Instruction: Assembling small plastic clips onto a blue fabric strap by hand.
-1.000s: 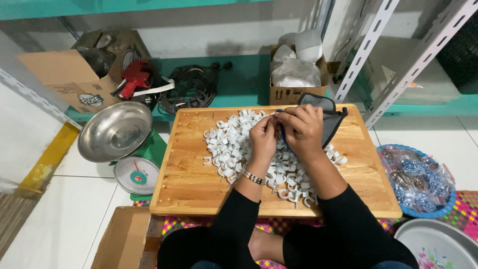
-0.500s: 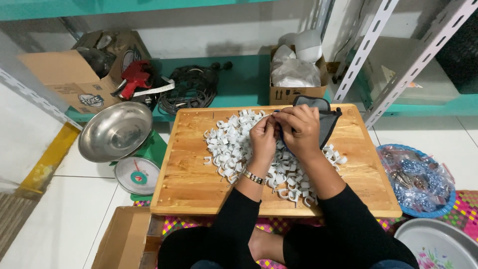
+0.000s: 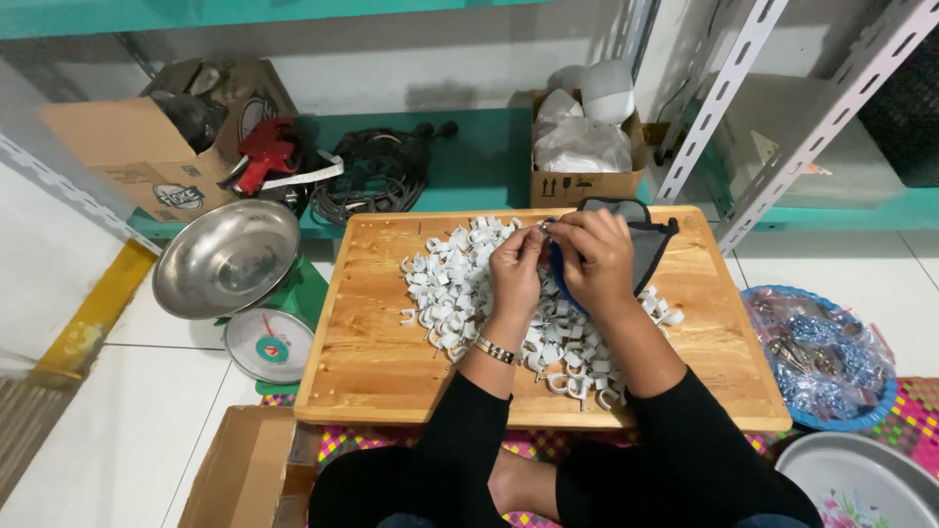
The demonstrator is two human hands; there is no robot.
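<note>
Both hands (image 3: 558, 262) mid-board (image 3: 372, 362), edges free

Wooden board (image 3: 372, 362), central, bearing a heap of white plastic cable clips (image 3: 455, 284); above the heap the left hand (image 3: 515, 272) and right hand (image 3: 594, 259) meet, fingers pinched at a grey cloth pouch (image 3: 641, 240) at the board's far edge. Left of the board, a green kitchen scale (image 3: 264, 337) with steel pan (image 3: 227, 257). Beyond the board, a teal shelf (image 3: 479, 161) with cardboard boxes (image 3: 127, 156) and coiled black cable (image 3: 377, 171); right of the board, a blue basket (image 3: 831, 357).

Left hand (image 3: 515, 266) slightly higher, nearer right hand (image 3: 594, 256).
</note>
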